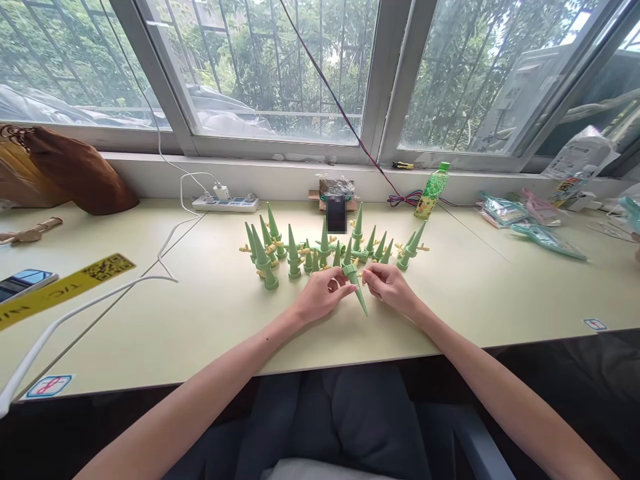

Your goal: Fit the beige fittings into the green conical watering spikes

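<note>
My left hand [325, 293] is closed on a green cone-shaped spike [359, 293], whose tip points down toward the table's front edge. Close beside the spike's collar, my right hand [393, 287] pinches a small yellowish part, mostly hidden by the fingers. Behind both hands stand several similar green spikes [293, 253], points up, some with yellow pieces at their sides. A taller one [358, 228] rises at the back of the group, and another pair [411, 250] stands to the right.
A green-capped bottle [432, 191] and a small open box [336, 193] stand at the back. A power strip [227, 204] with white cables lies left of them. Plastic packets [505, 208] lie right. Far left are a brown pouch [83, 170] and a phone [25, 283].
</note>
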`<state>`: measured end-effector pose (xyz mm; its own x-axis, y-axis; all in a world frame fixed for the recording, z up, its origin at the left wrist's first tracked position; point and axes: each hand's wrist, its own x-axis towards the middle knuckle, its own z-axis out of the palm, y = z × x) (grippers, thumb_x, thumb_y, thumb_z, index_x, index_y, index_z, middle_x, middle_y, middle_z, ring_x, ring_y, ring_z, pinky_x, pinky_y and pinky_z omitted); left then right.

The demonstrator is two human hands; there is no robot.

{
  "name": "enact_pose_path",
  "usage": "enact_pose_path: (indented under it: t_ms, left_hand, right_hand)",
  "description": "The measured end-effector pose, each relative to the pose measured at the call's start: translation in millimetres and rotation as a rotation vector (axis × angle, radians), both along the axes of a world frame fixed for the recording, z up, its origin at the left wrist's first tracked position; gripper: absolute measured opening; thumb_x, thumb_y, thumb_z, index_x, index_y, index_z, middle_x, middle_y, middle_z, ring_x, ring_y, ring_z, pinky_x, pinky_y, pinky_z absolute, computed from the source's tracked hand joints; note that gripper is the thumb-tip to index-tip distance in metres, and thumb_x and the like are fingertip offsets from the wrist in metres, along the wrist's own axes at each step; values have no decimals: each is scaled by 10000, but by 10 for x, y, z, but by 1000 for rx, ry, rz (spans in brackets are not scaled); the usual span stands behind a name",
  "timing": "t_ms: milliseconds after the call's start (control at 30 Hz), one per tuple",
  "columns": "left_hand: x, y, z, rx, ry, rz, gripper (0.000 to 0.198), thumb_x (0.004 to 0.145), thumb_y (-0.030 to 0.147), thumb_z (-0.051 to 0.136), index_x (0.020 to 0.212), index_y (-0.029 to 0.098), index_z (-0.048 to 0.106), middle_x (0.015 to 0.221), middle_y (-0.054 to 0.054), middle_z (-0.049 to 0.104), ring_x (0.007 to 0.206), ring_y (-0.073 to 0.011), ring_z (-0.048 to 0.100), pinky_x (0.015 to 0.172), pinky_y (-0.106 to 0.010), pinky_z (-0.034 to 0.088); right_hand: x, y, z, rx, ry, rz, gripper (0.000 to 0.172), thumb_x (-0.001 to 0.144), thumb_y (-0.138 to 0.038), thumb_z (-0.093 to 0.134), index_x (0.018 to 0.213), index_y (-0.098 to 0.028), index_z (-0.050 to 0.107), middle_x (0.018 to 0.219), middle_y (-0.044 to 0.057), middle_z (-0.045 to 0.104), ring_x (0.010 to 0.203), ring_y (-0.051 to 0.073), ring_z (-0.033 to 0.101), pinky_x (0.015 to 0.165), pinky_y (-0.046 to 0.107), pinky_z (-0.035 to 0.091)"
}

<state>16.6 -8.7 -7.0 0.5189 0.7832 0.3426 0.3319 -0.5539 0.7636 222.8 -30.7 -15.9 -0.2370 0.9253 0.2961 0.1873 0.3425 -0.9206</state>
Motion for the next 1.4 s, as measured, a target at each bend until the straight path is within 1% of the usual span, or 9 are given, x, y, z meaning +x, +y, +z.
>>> enact_pose_path:
  t_ms: [233,367,533,700,1033,1133,1200,1300,1400]
  left_hand:
    - [-8,25,-91,267,47,47,268,846,385,695,794,174,537,728,23,566,538,-82,463,577,-239,415]
    - [-22,20,-108,359,40,39,241,889,387,644,834,183,526,777,16,546,538,-78,448,574,-235,409]
    - [-37,31,-135,482,15,-18,154,955,346,546,986,198,517,852,-3,522,565,-81,452,557,-220,399]
    - [-57,34,-126,530,39,-53,137,987,281,479,1098,208,515,944,-34,536,610,-86,473,583,-217,411]
    - [-85,42,-127,596,136,-28,188,1008,255,374,993,198,553,951,-58,560,614,-92,488,572,-223,400]
    - [-47,46,-138,555,102,-8,148,991,227,402,997,204,548,954,-48,559,592,-84,470,552,-219,387]
    - [-8,40,-133,470,51,19,111,965,200,439,1006,207,542,953,-36,560,579,-76,464,558,-216,399]
    - [50,16,-82,263,-43,64,97,915,209,518,1011,206,514,895,-7,567,542,-64,461,531,-202,405]
    - [74,-11,8,-49,-169,70,179,933,367,520,944,190,497,735,22,559,490,-68,477,456,-185,382]
  right_hand:
    - [-8,-18,43,-55,48,47,414,929,-514,551,687,-180,516,495,-66,353,431,80,320,434,238,256]
    - [-2,-12,46,-81,109,85,411,924,-512,562,690,-176,524,500,-72,338,424,72,305,432,237,243]
    - [-1,-17,54,-104,172,120,414,916,-516,577,690,-173,528,522,-70,347,425,63,297,431,237,238]
    - [-4,-20,54,-106,170,149,406,925,-495,572,686,-168,538,524,-69,343,427,63,298,434,238,231]
    - [-10,-2,5,-171,118,143,440,905,-530,579,655,-174,511,495,-76,315,423,62,269,429,232,202]
    - [-27,7,-1,-167,146,118,427,897,-527,592,666,-177,510,508,-74,326,426,62,279,428,230,208]
    - [-38,12,3,-139,159,88,413,902,-520,589,685,-175,526,510,-75,326,425,62,279,429,231,214]
    - [-47,9,24,-90,162,29,400,911,-505,584,694,-172,540,501,-76,325,421,64,277,423,233,222]
    - [-47,-5,50,-48,134,-26,396,910,-497,589,688,-174,533,492,-70,346,421,70,295,419,235,231]
